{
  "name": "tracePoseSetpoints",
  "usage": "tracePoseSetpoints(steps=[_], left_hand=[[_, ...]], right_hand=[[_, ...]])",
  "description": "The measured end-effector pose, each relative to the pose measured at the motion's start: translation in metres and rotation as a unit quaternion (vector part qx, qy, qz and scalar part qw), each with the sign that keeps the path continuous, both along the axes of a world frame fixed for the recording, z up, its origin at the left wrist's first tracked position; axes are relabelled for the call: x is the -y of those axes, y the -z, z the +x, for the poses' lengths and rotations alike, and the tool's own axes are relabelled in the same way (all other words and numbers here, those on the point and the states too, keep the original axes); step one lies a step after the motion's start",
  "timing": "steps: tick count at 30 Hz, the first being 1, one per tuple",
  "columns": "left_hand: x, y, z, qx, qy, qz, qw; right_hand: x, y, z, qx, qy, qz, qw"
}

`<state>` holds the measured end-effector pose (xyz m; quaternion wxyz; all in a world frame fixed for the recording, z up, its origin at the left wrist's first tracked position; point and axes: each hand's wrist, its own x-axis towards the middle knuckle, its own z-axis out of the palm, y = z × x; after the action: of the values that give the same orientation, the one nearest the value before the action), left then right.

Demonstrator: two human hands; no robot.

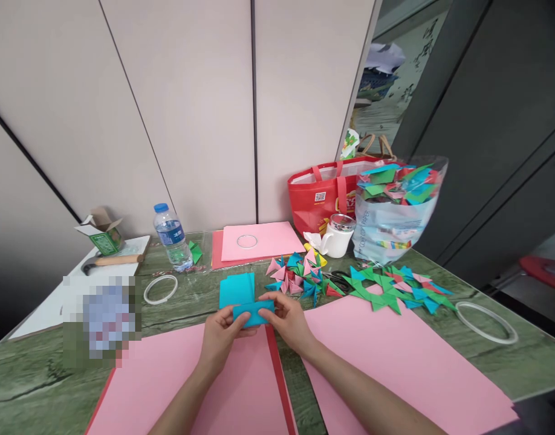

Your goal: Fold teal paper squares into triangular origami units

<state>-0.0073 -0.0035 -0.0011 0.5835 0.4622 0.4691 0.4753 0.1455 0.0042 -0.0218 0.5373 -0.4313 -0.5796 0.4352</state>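
Both hands hold a folded blue paper (254,313), a narrow rectangle, above the table's middle. My left hand (218,335) pinches its left end, thumb on the near face. At the other end, my right hand (289,320) grips it between thumb and fingers. Just behind lies a small stack of blue paper (236,288). Under my left forearm spreads a large pink sheet (168,374) over a red one; another stack of pink sheets (395,356) lies beneath my right forearm. Folded paper pieces (295,275) in pink, blue and green are heaped beyond my right hand.
Star-shaped paper rings (381,290) and a white hoop (486,323) lie right. Behind stand a white mug (338,237), a clear bag (389,226) of folded paper and a red bag (309,205). Leftward are a water bottle (173,238), a hammer (116,260) and a hoop (160,289).
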Motion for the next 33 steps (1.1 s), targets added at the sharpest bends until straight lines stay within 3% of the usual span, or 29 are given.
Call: tracePoseSetpoints(steps=[11, 17, 24, 33], left_hand=[[-0.0002, 0.0002, 0.0004, -0.012, -0.005, -0.005, 1.0], [-0.0013, -0.0003, -0.0006, -0.044, -0.038, 0.028, 0.998], [-0.0024, 0.0035, -0.0035, -0.042, -0.023, 0.054, 0.997], [-0.0018, 0.0019, -0.0016, -0.062, -0.056, 0.056, 0.995]], right_hand=[[0.0, -0.0004, 0.001, -0.002, 0.007, -0.017, 1.0], [-0.0017, 0.0029, 0.0017, 0.015, 0.008, -0.014, 1.0], [-0.0014, 0.0008, 0.0017, 0.02, 0.014, -0.017, 1.0], [-0.0028, 0.0026, 0.0019, 0.002, 0.004, -0.025, 1.0]])
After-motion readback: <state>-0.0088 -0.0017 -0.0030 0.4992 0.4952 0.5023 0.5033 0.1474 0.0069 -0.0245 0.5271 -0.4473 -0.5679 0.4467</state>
